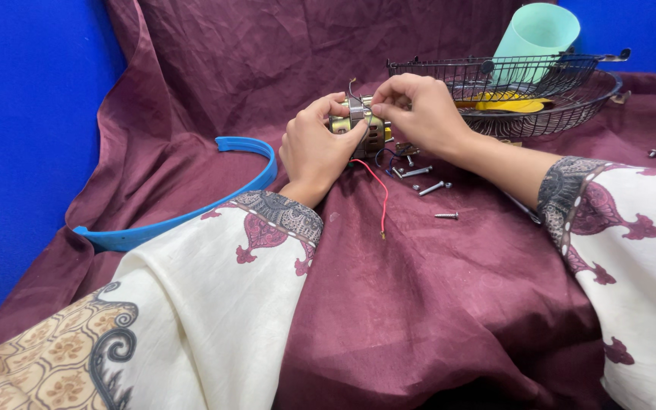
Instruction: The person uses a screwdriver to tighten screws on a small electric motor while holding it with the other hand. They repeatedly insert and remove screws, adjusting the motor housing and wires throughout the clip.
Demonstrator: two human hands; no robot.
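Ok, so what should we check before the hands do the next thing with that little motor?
1. Left hand grips the small motor from the side: ok.
2. Right hand pinches the motor's top: ok.
3. Red wire trails loose on the maroon cloth, not snagged: ok.
4. Loose screws lie in sight beside the motor: ok.
5. Wire basket sits close behind the right hand, could get bumped: not ok.
6. What the right fingertips pinch: cannot tell.
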